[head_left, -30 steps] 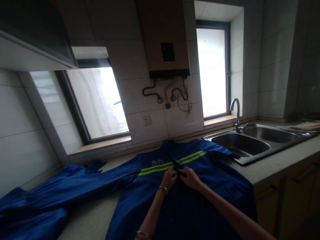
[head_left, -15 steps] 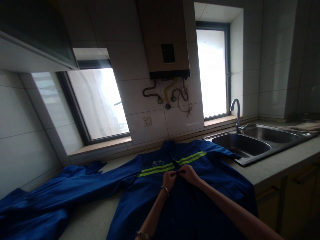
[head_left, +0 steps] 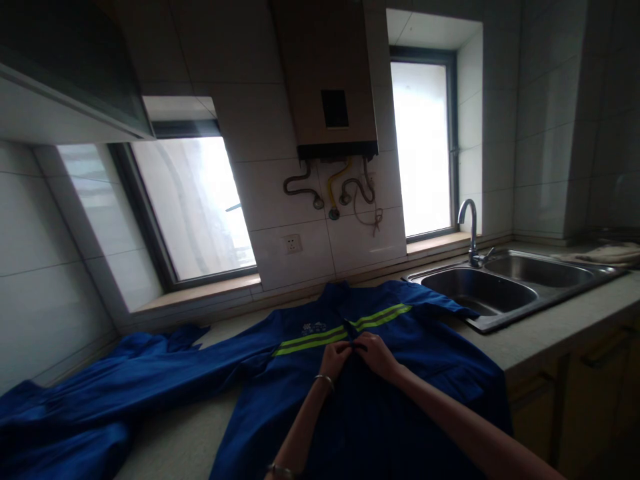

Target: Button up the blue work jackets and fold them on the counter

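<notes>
A blue work jacket point(head_left: 295, 387) with yellow-green and grey stripes across its chest lies spread face up on the counter. My left hand point(head_left: 336, 357) and my right hand point(head_left: 376, 353) meet at its front opening, just below the stripes. Both have their fingers pinched on the jacket's front edge, tips almost touching. Whatever small fastener may be between the fingertips is hidden. One sleeve stretches left over the counter; the other reaches toward the sink. White print shows on the chest above the left-hand stripe.
More blue clothing point(head_left: 55, 427) lies bunched on the left of the counter point(head_left: 175, 433). A double steel sink point(head_left: 540, 293) with a faucet point(head_left: 473, 230) is at the right, and a cloth point(head_left: 607, 253) lies beyond it. A water heater point(head_left: 335, 73) hangs on the wall.
Both hands stay at the same spot on the jacket front, with the fingers shifting slightly. The right wrist is turned a little. The whole view has moved slightly.
</notes>
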The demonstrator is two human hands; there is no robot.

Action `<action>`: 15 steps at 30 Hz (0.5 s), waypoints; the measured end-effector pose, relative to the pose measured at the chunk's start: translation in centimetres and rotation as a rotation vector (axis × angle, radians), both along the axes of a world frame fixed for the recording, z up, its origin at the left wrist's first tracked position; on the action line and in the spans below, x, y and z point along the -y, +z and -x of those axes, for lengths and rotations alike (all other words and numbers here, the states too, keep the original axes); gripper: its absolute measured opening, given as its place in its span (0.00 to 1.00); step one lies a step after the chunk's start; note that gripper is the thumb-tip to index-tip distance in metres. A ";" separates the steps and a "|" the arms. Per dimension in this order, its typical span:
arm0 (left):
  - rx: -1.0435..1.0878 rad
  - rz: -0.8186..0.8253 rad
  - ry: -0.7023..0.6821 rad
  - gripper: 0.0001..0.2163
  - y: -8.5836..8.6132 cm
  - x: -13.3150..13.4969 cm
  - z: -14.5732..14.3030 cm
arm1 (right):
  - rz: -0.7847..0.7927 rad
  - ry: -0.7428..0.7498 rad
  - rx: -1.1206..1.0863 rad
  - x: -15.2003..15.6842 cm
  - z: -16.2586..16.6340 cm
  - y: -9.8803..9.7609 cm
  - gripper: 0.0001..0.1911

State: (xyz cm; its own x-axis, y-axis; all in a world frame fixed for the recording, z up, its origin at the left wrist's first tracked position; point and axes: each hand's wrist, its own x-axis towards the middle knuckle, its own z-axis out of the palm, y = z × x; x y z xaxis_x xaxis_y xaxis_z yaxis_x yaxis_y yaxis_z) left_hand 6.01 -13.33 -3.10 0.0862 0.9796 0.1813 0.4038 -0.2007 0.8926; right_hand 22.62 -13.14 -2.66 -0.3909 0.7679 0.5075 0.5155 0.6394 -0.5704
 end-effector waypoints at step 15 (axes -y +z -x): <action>0.255 0.126 0.142 0.06 -1.3 -1.0 -0.2 | -0.009 0.025 -0.141 0.6 -0.3 0.6 0.15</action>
